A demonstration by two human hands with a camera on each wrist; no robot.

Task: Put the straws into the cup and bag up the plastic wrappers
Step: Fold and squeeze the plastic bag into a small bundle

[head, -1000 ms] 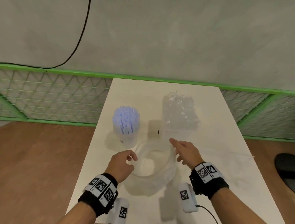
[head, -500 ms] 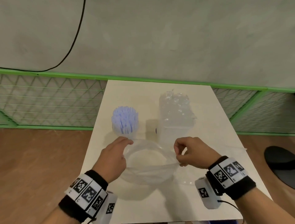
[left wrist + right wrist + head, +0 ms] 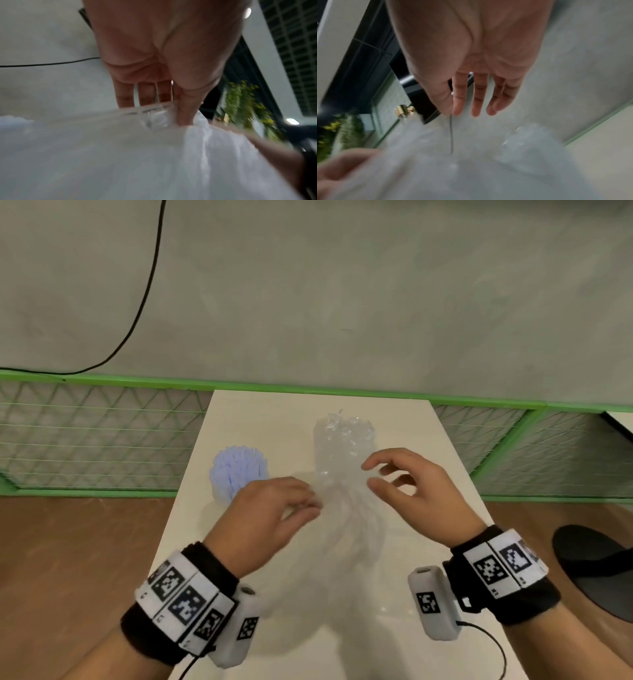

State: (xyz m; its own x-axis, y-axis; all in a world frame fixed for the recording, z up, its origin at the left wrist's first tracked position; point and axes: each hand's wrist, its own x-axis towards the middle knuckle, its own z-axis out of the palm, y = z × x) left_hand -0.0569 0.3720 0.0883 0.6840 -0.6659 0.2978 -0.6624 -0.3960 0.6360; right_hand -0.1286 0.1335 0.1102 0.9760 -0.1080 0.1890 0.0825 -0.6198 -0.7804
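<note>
Left hand pinches the gathered clear bag between thumb and fingers; right hand, fingers spread and relaxed, hovers just right of it, holding nothing

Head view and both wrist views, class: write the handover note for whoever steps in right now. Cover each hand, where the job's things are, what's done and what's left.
Left hand: pinches the edge of the clear plastic bag, thumb against fingers.
Right hand: open, fingers spread, holding nothing, over the bag near the wrappers.
Straws: standing in the cup, far left on the table.
Pile of plastic wrappers: on the table beyond the bag, not in it.
Done: straws in the cup.
Left: put the wrappers into the bag.
</note>
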